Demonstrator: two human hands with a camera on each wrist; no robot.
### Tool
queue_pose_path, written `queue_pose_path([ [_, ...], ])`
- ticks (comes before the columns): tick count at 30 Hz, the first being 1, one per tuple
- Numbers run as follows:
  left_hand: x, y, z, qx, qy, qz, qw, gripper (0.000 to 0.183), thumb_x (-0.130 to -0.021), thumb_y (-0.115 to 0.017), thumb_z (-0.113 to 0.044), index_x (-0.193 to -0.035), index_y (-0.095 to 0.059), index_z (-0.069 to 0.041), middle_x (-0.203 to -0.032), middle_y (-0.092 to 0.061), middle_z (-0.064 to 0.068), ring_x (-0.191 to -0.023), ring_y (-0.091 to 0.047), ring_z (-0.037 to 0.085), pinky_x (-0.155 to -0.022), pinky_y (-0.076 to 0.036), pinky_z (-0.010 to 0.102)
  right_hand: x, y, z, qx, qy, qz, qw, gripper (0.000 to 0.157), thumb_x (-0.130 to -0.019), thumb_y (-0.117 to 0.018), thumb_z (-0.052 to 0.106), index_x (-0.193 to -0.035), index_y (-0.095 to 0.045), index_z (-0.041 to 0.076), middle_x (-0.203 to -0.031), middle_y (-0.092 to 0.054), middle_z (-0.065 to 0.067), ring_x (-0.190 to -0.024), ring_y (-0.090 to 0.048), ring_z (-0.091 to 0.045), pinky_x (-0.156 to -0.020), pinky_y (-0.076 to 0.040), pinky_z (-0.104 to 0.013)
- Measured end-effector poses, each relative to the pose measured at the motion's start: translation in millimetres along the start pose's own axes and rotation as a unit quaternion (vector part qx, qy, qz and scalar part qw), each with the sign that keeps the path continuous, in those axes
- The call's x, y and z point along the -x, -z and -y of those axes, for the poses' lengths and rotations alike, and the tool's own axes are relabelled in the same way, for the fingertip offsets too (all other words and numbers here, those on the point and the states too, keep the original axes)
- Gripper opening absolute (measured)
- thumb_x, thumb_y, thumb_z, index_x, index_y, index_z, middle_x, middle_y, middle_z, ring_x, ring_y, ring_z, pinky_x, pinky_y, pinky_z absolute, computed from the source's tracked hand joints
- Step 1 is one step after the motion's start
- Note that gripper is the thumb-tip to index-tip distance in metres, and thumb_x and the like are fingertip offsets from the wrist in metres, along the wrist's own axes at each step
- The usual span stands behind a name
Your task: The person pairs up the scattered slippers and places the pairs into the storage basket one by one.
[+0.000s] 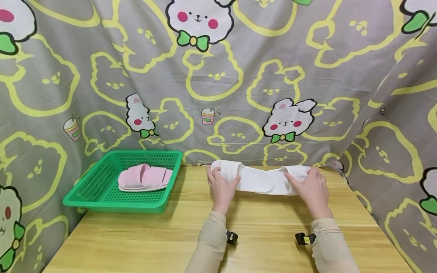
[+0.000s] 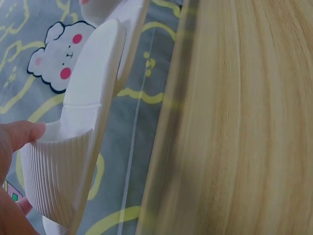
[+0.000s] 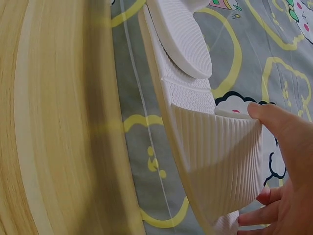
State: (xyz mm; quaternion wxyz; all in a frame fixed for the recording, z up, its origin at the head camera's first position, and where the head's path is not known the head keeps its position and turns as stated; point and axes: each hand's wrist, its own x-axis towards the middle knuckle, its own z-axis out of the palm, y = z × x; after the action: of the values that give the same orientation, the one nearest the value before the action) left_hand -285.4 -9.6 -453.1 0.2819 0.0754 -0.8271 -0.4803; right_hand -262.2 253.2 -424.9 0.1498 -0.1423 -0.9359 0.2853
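Two white slippers are held end to end near the far edge of the table, toes pointing outward. My left hand grips the left slipper by its ribbed strap, thumb at the strap's inner edge. On the other side, my right hand grips the right slipper the same way, its thumb at the edge of the ribbed strap. The heel of the left slipper overlaps the heel of the right one in the head view. Some fingertips are hidden behind the slippers.
A green plastic basket stands at the left of the wooden table, with pink slippers inside. A grey curtain printed with cartoon animals hangs behind and along both sides. Each wrist wears a black camera mount.
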Motion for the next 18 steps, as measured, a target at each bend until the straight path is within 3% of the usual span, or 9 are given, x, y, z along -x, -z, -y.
queue_pose_path([
  [11, 0.1, -1.6, 0.7, -0.006, 0.006, 0.004, 0.9999, 0.074, -0.065, -0.088, -0.033, -0.119, -0.046, -0.004, -0.154, -0.025, 0.026, -0.136, -0.033, 0.044, -0.098, -0.046, 0.052, 0.2, -0.3, -0.5, 0.001, 0.004, -0.002, 1.0, 0.096, -0.077, -0.058, 0.076, -0.122, -0.037, -0.006, -0.111, -0.049, -0.031, -0.112, -0.045, -0.049, -0.08, -0.044, -0.058],
  [18, -0.2, -2.5, 2.5, -0.011, 0.006, 0.01, 0.9999, 0.08, -0.066, -0.087, -0.036, -0.128, -0.046, -0.007, -0.155, -0.023, 0.023, -0.136, -0.032, 0.045, -0.099, -0.044, 0.052, 0.4, -0.3, 0.5, 0.004, 0.003, 0.004, 1.0, 0.098, -0.077, -0.057, 0.077, -0.124, -0.037, -0.007, -0.113, -0.049, -0.031, -0.113, -0.045, -0.049, -0.081, -0.044, -0.058],
])
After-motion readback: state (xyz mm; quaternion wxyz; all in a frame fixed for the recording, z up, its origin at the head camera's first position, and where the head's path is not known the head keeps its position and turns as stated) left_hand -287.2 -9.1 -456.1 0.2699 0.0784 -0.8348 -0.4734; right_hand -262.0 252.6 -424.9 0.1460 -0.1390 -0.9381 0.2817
